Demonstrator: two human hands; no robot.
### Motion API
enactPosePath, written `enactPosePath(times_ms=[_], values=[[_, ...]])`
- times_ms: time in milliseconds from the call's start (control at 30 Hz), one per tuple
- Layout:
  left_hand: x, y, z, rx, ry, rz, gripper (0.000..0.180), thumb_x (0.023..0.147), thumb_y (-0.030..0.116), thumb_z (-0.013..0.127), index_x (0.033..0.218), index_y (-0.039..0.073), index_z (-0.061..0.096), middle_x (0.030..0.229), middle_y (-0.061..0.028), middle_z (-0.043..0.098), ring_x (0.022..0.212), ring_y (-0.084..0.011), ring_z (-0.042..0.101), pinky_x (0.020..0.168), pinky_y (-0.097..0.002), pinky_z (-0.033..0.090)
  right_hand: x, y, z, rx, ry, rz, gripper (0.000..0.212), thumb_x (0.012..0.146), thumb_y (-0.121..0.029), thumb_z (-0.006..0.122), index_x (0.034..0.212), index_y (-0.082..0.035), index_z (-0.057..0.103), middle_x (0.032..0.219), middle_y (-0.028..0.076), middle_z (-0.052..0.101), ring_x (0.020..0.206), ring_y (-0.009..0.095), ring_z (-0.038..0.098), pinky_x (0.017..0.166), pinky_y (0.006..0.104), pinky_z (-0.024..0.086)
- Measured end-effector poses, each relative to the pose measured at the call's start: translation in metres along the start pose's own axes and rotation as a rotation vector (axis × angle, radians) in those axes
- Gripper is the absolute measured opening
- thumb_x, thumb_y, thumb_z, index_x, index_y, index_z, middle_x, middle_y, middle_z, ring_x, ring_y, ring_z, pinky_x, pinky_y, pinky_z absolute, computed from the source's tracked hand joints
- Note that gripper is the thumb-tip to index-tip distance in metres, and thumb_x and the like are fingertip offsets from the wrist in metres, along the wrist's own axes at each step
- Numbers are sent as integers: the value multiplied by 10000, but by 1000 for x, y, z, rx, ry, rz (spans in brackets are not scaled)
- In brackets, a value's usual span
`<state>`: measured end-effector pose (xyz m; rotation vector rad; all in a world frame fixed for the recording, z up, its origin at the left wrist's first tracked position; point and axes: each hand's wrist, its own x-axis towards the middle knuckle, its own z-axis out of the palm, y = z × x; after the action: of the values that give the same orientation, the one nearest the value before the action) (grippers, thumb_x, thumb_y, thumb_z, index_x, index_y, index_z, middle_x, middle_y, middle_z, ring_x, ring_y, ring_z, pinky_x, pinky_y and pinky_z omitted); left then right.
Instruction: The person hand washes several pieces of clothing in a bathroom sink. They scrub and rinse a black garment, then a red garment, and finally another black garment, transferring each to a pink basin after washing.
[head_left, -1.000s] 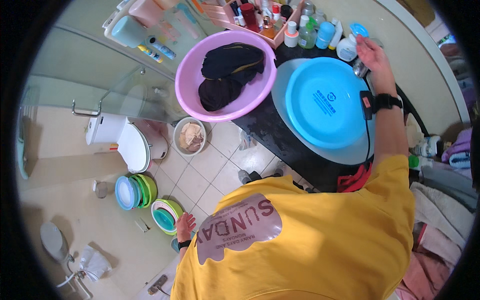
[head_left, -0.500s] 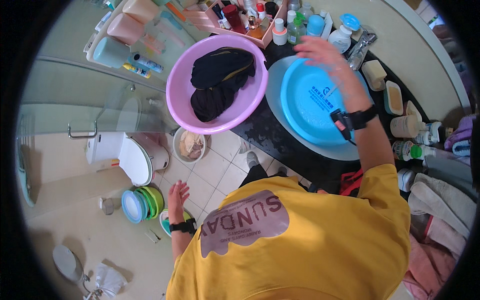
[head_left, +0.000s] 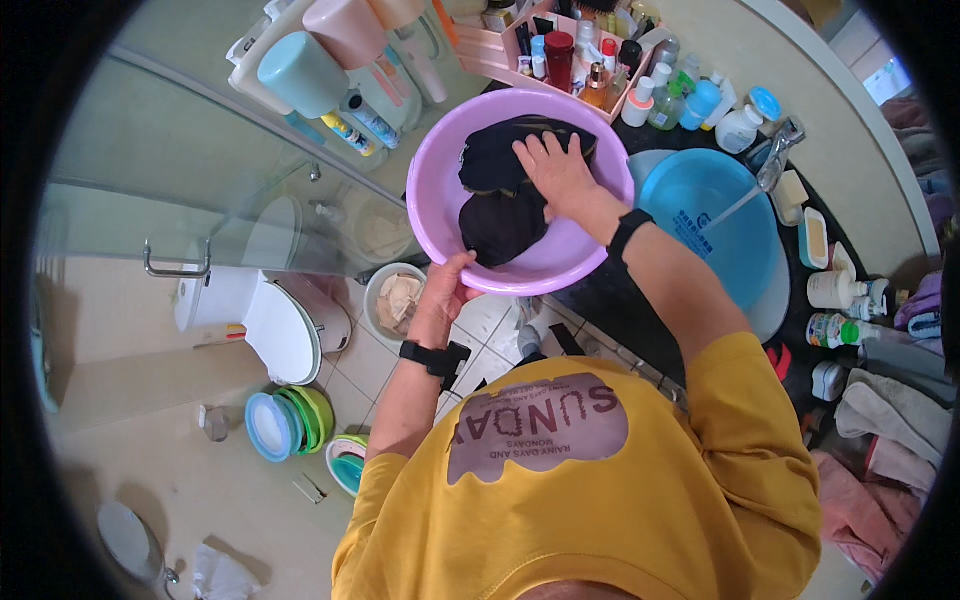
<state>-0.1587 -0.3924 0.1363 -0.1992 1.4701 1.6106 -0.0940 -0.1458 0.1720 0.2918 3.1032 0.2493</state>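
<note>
Head view looks straight down on a person in a yellow shirt at a dark counter (head_left: 600, 300) crowded with toiletries. The step in hand looks like the handling of dark clothes (head_left: 500, 205) in a purple basin (head_left: 450, 170) — pressing or gathering them rather than lifting them out. The basin sits at the counter's left end, partly over the edge, with the clothes heaped in its middle.

The right hand (head_left: 558, 172) lies flat on the clothes, fingers spread and loose, palm down; it presses rather than grips, so nothing is clenched in it. The left hand (head_left: 445, 290) cups the basin's near rim from below and outside, thumb at the lip and fingers curled under — a steadying hold on the basin itself.

Just right of the basin a blue basin (head_left: 720, 230) sits under the tap (head_left: 780, 145), and a thin stream seems to run into it, though the stream is faint at this size. Bottles (head_left: 600, 70) stand behind both basins, with a pink organiser holding some of them.

Next, I judge, the clothes need a real grasp: the right hand would have to close on the fabric while the left keeps the overhanging basin from tipping off the counter.
</note>
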Motion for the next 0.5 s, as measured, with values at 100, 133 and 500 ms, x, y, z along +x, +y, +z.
enactPosePath(times_ms=[100, 133, 500], values=[[4, -4, -5, -10, -71, -11, 266, 816, 107, 631, 1040, -8, 544, 823, -99, 646, 655, -191, 664, 503, -296, 586, 16, 2, 7, 75, 118, 64, 846, 581, -207, 856, 1302, -68, 436, 1179, 97, 514, 1104, 296, 528, 878, 485, 499], [4, -6, -6, 2, -57, -8, 232, 812, 101, 627, 1006, -12, 568, 825, -96, 658, 660, -182, 664, 501, -284, 577, 19, 4, 7, 161, 110, 72, 760, 597, -195, 839, 1249, -70, 469, 1126, 96, 536, 1059, 298, 556, 836, 467, 520], [4, -7, -1, 25, -14, 24, 203, 805, 120, 619, 966, 12, 557, 771, -77, 618, 623, -186, 647, 497, -317, 588, 2, 14, -42, 498, 74, 206, 679, 663, -261, 810, 1245, -76, 513, 1136, 144, 601, 1099, 350, 583, 910, 437, 485]])
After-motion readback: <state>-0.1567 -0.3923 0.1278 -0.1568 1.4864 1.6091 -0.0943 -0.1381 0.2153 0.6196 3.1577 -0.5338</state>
